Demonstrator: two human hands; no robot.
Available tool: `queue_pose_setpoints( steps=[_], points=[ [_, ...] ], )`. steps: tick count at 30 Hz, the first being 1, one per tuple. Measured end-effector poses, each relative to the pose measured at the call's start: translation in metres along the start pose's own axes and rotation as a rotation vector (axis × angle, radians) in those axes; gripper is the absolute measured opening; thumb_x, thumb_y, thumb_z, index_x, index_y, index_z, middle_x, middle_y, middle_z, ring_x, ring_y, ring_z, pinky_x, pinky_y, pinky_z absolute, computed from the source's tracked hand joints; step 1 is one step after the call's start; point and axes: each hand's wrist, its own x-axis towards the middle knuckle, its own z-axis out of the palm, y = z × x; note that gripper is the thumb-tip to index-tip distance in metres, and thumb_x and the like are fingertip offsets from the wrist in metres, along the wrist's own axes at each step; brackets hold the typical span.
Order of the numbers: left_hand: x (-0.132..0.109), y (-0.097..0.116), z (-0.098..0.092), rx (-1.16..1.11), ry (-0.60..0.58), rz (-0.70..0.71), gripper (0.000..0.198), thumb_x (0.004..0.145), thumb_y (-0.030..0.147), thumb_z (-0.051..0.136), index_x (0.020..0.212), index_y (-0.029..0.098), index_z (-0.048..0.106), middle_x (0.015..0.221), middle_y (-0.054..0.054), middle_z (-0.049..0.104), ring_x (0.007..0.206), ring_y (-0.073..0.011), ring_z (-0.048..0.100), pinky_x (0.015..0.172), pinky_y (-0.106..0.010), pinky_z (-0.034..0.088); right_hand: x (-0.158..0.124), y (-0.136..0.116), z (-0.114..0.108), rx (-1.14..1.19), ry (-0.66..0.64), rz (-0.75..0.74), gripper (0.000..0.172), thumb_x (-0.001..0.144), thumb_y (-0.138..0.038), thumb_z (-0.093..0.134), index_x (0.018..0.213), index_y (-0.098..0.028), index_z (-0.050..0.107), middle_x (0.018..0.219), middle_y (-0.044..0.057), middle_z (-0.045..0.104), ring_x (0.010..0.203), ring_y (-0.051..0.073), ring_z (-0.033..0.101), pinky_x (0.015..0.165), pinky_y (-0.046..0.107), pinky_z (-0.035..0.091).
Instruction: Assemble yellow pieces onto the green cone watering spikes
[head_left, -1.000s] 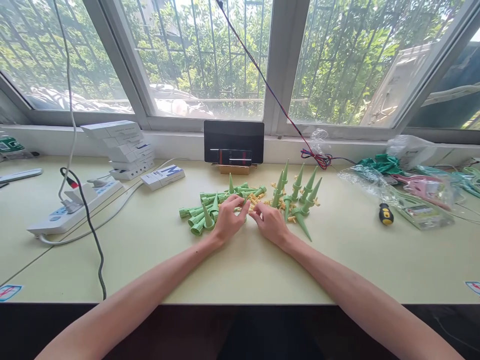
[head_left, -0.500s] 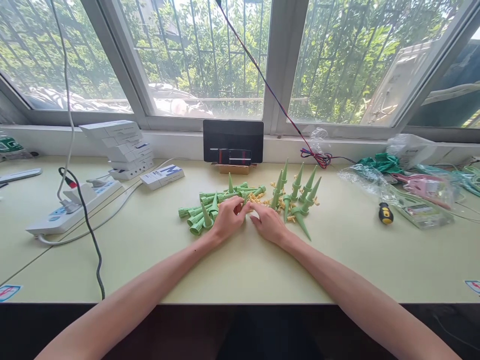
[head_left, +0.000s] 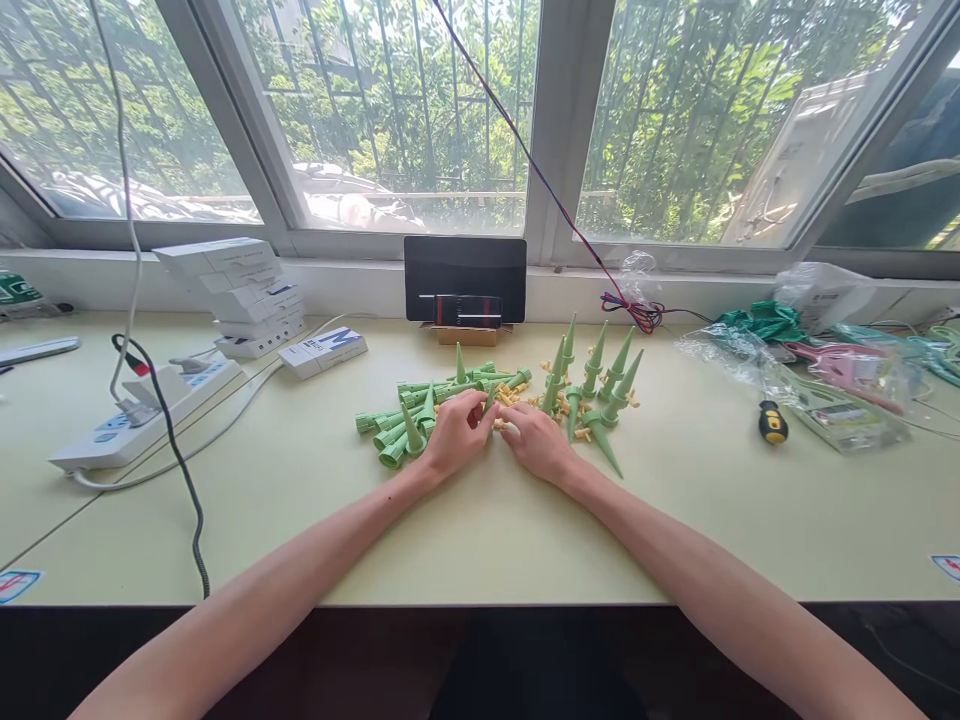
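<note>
My left hand (head_left: 456,432) is closed around a green plastic spike (head_left: 490,398), whose pointed tip stands up between thumb and fingers. Right beside it, my right hand (head_left: 536,440) has its fingers pinched at a small yellow plastic piece (head_left: 499,424) against the spike's side. Left of my hands lie several green spikes and tubes (head_left: 390,440), some cones standing upright. Behind my fingertips is a loose heap of small yellow valve pieces (head_left: 511,392). Several green spikes (head_left: 592,368) with yellow pieces fitted stand to the right, and one cone (head_left: 602,446) points toward me.
A dark tablet (head_left: 465,265) with a phone (head_left: 469,311) in front leans near the window. White boxes (head_left: 259,300) and a power strip (head_left: 150,415) are at left. A screwdriver (head_left: 772,423) and plastic bags (head_left: 840,400) lie at right. A black cable (head_left: 187,470) crosses the left side.
My right fingers have drawn down and slightly back from the spike's tip, so more of the tip shows. A yellow piece is now visible at the right fingertips. The left hand has barely moved.
</note>
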Motion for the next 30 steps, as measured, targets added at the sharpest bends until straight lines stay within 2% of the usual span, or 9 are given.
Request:
queue_pose_setpoints(
  steps=[6, 11, 17, 21, 25, 30],
  points=[
    [-0.001, 0.0, 0.0, -0.011, -0.018, -0.001, 0.03, 0.091, 0.029, 0.054, 0.065, 0.019, 0.044, 0.062, 0.003, 0.045, 0.056, -0.0126, 0.042, 0.056, -0.027, 0.035, 0.0, -0.002, -0.001, -0.07, -0.033, 0.024, 0.021, 0.096, -0.017, 0.052, 0.114, -0.022, 0.062, 0.102, 0.007, 0.061, 0.087, 0.019, 0.059, 0.07, 0.026, 0.043],
    [-0.001, 0.0, -0.001, -0.015, -0.03, -0.019, 0.032, 0.091, 0.029, 0.055, 0.064, 0.019, 0.042, 0.062, 0.003, 0.046, 0.057, -0.0119, 0.043, 0.058, -0.026, 0.035, -0.003, -0.008, -0.006, -0.171, -0.092, 0.08, 0.024, 0.098, -0.02, 0.046, 0.118, -0.021, 0.059, 0.104, 0.009, 0.06, 0.082, 0.019, 0.059, 0.062, 0.026, 0.039],
    [0.0, -0.001, -0.002, 0.007, -0.069, -0.047, 0.035, 0.092, 0.031, 0.054, 0.062, 0.019, 0.043, 0.063, 0.002, 0.048, 0.057, -0.012, 0.043, 0.059, -0.027, 0.035, -0.008, -0.014, -0.013, -0.166, -0.1, 0.122, 0.027, 0.098, -0.016, 0.038, 0.115, -0.017, 0.059, 0.107, 0.011, 0.063, 0.09, 0.022, 0.062, 0.066, 0.029, 0.041],
    [0.0, -0.001, -0.002, 0.023, -0.085, -0.049, 0.035, 0.093, 0.033, 0.054, 0.062, 0.018, 0.044, 0.063, 0.002, 0.05, 0.058, -0.0124, 0.045, 0.06, -0.027, 0.036, -0.01, -0.012, -0.013, -0.083, -0.059, 0.108, 0.026, 0.094, -0.014, 0.041, 0.114, -0.016, 0.058, 0.107, 0.012, 0.065, 0.089, 0.023, 0.062, 0.069, 0.03, 0.042],
    [0.0, -0.001, -0.002, 0.031, -0.105, -0.041, 0.036, 0.093, 0.035, 0.054, 0.062, 0.018, 0.047, 0.062, 0.001, 0.051, 0.058, -0.0127, 0.046, 0.06, -0.027, 0.036, -0.01, -0.008, -0.009, 0.102, 0.044, 0.073, 0.026, 0.091, -0.015, 0.045, 0.114, -0.016, 0.058, 0.094, 0.008, 0.067, 0.077, 0.019, 0.061, 0.071, 0.029, 0.044],
    [0.0, -0.001, -0.002, 0.028, -0.172, -0.006, 0.034, 0.091, 0.036, 0.057, 0.063, 0.018, 0.051, 0.062, 0.001, 0.055, 0.057, -0.0123, 0.046, 0.06, -0.027, 0.035, -0.009, -0.007, -0.002, 0.308, 0.181, 0.054, 0.025, 0.09, -0.019, 0.048, 0.113, -0.017, 0.056, 0.084, 0.002, 0.066, 0.061, 0.014, 0.056, 0.063, 0.026, 0.044]
  ],
)
